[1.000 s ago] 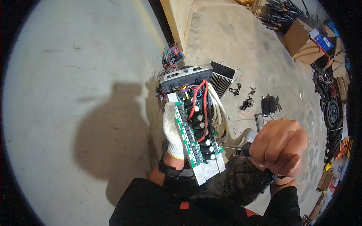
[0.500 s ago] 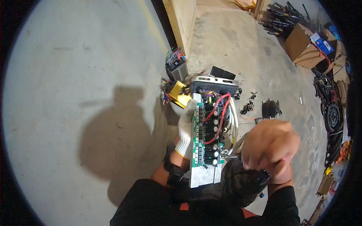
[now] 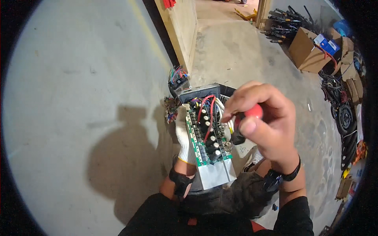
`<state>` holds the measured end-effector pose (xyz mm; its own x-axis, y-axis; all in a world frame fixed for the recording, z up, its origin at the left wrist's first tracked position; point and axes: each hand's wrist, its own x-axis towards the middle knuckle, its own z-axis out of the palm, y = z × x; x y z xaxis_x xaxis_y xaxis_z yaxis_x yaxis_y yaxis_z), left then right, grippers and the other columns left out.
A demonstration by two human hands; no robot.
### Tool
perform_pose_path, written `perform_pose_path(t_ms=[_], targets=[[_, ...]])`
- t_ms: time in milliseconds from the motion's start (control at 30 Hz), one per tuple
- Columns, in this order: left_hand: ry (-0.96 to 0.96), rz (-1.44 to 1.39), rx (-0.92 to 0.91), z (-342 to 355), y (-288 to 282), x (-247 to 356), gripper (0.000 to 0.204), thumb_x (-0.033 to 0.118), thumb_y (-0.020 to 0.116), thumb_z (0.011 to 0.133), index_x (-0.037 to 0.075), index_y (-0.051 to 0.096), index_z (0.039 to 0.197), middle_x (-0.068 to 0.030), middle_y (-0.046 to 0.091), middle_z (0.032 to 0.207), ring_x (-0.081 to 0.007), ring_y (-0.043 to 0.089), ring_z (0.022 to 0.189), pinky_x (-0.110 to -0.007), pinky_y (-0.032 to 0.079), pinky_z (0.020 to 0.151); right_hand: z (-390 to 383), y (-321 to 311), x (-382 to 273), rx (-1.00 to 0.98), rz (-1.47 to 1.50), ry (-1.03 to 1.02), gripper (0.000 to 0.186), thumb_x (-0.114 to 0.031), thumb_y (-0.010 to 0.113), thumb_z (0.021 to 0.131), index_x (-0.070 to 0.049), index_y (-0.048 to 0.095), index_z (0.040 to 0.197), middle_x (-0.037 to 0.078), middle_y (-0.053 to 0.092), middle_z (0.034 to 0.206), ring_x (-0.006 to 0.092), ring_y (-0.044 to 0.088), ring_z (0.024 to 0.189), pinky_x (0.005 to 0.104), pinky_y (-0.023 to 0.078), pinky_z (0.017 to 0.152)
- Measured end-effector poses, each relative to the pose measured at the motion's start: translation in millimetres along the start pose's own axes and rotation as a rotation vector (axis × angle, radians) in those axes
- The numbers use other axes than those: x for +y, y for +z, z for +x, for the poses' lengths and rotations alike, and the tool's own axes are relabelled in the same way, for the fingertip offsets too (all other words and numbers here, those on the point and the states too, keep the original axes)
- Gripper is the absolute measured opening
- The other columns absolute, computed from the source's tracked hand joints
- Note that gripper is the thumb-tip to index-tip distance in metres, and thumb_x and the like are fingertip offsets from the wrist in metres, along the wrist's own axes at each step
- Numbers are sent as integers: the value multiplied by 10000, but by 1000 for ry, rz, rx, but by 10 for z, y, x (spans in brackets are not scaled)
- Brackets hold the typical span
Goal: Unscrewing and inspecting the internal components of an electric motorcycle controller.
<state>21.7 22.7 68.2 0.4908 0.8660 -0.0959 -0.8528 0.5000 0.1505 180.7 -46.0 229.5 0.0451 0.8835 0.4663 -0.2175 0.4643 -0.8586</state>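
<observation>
Above concrete [image 3: 232,55], left fingers [image 3: 181,126] clasp a green, red-wired circuit board [image 3: 200,147]; right fingers [image 3: 262,93] grip, seemingly, a screwdriver [image 3: 254,111].

A green circuit board [image 3: 195,137] carries black capacitors [image 3: 213,139] with silver-white tops, crossed by vivid red wires [image 3: 213,114] and flanked by white wires [image 3: 220,105] with a touch of yellow; the metal plate [image 3: 214,175] shines plain silver. The left hand [image 3: 183,135] wears a white ribbed glove [image 3: 186,152] with a thin yellow hem, while a handle [image 3: 254,111] in the right hand [image 3: 269,122] shows red and black. Black sleeves [image 3: 291,214] and dark grey shorts [image 3: 244,196] fill the near side. At left, a pale yellow stripe [image 3: 147,35] crosses a grey surface [image 3: 59,98]; far off, a red cloth [image 3: 169,3] brightens a cream panel [image 3: 181,35]. At far right, a brown box [image 3: 304,51] bears a blue-and-white packet [image 3: 327,44].
</observation>
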Motion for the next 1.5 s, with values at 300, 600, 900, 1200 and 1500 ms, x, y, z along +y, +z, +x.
perform_pose_path(t_ms=[300,600,900,1200,1500], targets=[[22,-28,37,60,-242,-24,584,497,520,1078,54,613,1447,-188,694,1369,-375,695,1211,-565,572,1049,50,-110,274,-66,150,-90,515,-523,496,1102,-42,484,1284,60,512,782,174,540,523,290,486,490],[-87,-34,-55,-86,21,61,751,624,467,1066,48,503,1546,-207,626,1457,-371,673,1247,-547,573,1051,113,-411,393,-12,143,-141,465,-429,758,988,-18,605,1145,108,578,1016,214,661,854,423,613,735],[25,154,-65,-20,-22,37,754,613,514,1054,27,498,1528,-205,613,1460,-341,673,1247,-522,588,1040,178,-214,309,-62,357,-17,381,-415,483,1113,-42,549,1068,102,557,797,187,575,611,349,508,573],[41,249,-40,24,-151,-9,741,597,530,1054,13,507,1509,-211,641,1413,-334,697,1202,-503,611,1011,107,-404,277,-117,540,112,335,-319,628,1080,-38,552,915,53,601,721,88,516,550,260,439,550],[66,351,47,-51,-188,135,719,575,543,1057,8,512,1499,-215,663,1375,-332,717,1162,-490,629,984,184,-289,310,24,-250,-36,573,-618,563,1049,-50,497,1028,99,634,755,156,591,574,271,481,524]])
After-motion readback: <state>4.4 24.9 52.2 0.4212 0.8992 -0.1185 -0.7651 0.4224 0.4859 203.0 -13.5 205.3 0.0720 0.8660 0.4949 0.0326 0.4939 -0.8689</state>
